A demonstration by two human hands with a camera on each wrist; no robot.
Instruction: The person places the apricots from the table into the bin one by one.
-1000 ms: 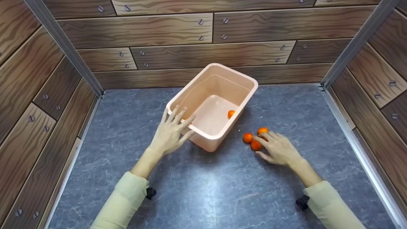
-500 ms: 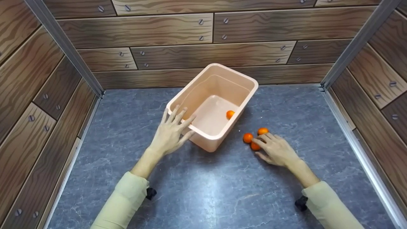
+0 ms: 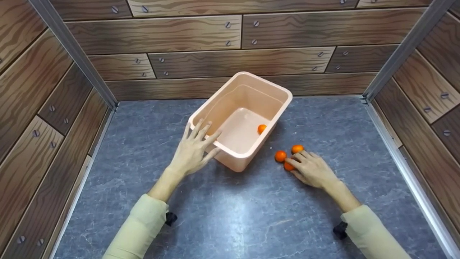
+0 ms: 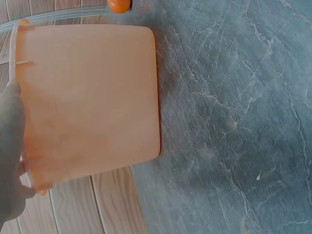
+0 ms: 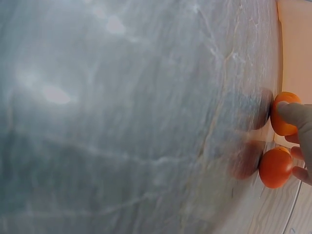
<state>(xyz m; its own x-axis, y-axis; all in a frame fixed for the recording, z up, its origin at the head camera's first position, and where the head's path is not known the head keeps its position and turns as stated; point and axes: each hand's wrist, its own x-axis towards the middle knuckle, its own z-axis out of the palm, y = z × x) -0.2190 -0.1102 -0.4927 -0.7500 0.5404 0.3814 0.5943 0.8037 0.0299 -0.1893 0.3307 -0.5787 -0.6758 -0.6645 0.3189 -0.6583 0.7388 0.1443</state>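
A peach-coloured plastic bin [image 3: 251, 145] stands at an angle near the back wall, with one small orange fruit [image 3: 262, 129] on its floor. My left hand [image 3: 188, 151] rests on the bin's near-left rim, fingers spread across it and the thumb by the outer wall. To the bin's right, my right hand [image 3: 314, 169] pinches a small round orange fruit [image 5: 285, 119] between thumb and fingertips, still at surface level. Two similar fruits lie close by: one to the left [image 3: 280, 156], one just beyond the fingers [image 3: 297, 149]. The right hand may hide more.
A blue-grey marbled surface [image 3: 230, 212] lies under everything. Wood-patterned panels [image 3: 194, 32] form the back and side walls, joined by metal corner strips [image 3: 79, 54]. One orange fruit [image 4: 119, 5] appears beyond the bin in the left wrist view.
My right thumb and fingers have closed in on the nearest fruit. The fruit inside the bin has rocked slightly. My left hand and the bin stay where they were.
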